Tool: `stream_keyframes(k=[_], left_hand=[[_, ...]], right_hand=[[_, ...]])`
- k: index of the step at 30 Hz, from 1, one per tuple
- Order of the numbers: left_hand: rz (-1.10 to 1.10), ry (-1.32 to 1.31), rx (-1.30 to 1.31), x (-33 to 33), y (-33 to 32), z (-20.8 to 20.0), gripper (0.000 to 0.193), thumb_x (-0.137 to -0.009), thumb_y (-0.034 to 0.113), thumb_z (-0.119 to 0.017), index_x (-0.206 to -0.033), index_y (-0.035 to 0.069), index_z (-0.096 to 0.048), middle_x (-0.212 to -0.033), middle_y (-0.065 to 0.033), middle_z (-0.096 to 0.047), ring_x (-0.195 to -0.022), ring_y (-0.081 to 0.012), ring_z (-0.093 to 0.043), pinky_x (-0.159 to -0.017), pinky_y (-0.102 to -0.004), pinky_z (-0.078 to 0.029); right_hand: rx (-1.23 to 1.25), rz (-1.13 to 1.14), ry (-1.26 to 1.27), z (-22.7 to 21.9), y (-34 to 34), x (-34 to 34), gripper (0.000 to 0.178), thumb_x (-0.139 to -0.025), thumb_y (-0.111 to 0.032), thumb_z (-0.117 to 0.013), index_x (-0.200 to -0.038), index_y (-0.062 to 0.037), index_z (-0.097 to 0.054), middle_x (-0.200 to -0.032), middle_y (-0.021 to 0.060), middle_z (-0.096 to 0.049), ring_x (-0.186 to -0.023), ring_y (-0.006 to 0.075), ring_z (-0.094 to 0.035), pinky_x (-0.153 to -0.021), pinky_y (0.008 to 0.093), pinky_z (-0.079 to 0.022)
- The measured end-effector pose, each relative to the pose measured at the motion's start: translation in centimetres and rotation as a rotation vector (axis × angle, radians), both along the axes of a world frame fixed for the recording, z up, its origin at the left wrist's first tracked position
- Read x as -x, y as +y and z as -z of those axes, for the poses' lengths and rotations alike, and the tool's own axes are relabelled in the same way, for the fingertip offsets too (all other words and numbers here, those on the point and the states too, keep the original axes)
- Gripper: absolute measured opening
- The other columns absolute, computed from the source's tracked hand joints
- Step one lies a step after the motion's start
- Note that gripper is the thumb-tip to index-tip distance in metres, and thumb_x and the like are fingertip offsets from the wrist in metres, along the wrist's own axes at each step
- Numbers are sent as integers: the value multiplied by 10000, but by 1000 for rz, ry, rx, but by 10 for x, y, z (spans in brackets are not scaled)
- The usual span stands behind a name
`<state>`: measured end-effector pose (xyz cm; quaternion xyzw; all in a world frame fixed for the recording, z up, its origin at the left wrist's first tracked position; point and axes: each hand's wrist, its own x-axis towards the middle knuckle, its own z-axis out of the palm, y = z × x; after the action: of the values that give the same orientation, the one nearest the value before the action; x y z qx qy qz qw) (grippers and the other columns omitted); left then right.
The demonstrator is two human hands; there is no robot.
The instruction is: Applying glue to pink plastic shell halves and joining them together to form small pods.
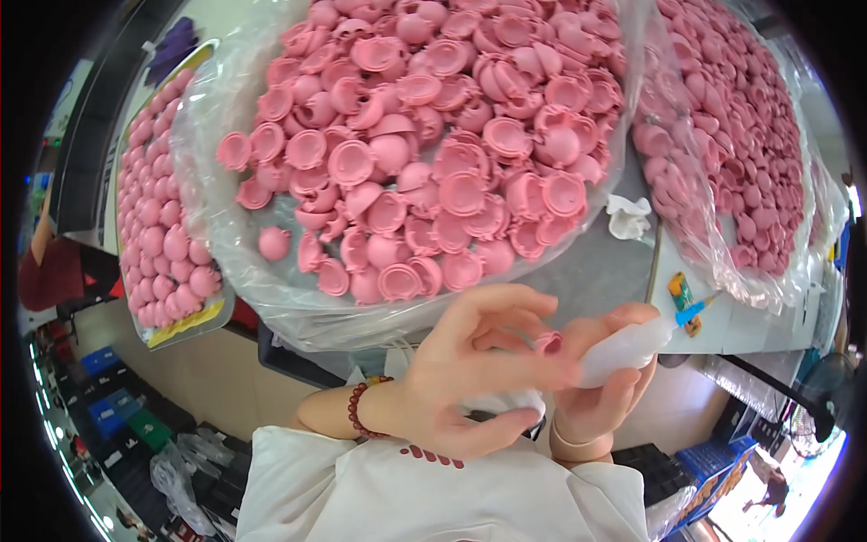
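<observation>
My right hand is closed around a white squeeze bottle that lies tilted in it. The bottle's thin blue nozzle points up and to the right. My left hand, smeared by motion, is close beside it and overlaps it in view. A small pink piece shows between my left fingers, which seem to pinch it. Just beyond my hands, a clear plastic bag lies open, filled with pink plastic half-shells.
At the left, a tray holds many closed pink balls. Another bag of pink shells stands at the right. A crumpled white tissue and a green-orange packet lie on the grey table. A person's sleeve shows far left.
</observation>
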<state>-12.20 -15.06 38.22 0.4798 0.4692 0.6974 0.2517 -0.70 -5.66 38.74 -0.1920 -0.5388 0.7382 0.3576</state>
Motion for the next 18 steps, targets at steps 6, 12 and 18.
stream_keyframes(k=[6, 12, 18], left_hand=[[238, -552, 154, 0, -6, 7, 416, -731, 15, -614, -1104, -68, -449, -1050, -163, -509, -932, -197, -532, -784, -320, -459], [238, -714, 89, -6, -3, 12, 405, -754, -17, -577, -1125, -51, -419, -1113, -200, -481, -1013, -212, -508, -826, -322, -454], [192, -617, 94, -9, -1, 13, 423, -732, 3, -619, -1083, -39, -388, -1098, -252, -475, -989, -233, -524, -817, -336, -465]], right_hand=[[-117, 291, -136, -12, -5, 14, 522, -813, -445, -458, -1061, -2, -335, -478, 58, -458, -407, 129, -421, -383, 223, -322], [-328, 142, 201, -4, 30, -9, 500, -762, -351, -567, -1080, 3, -414, -541, -2, -356, -489, 106, -280, -425, 219, -198], [-733, 82, 227, -19, 35, -12, 621, -736, -505, -564, -973, 68, -525, -615, 19, -367, -530, 108, -285, -424, 231, -183]])
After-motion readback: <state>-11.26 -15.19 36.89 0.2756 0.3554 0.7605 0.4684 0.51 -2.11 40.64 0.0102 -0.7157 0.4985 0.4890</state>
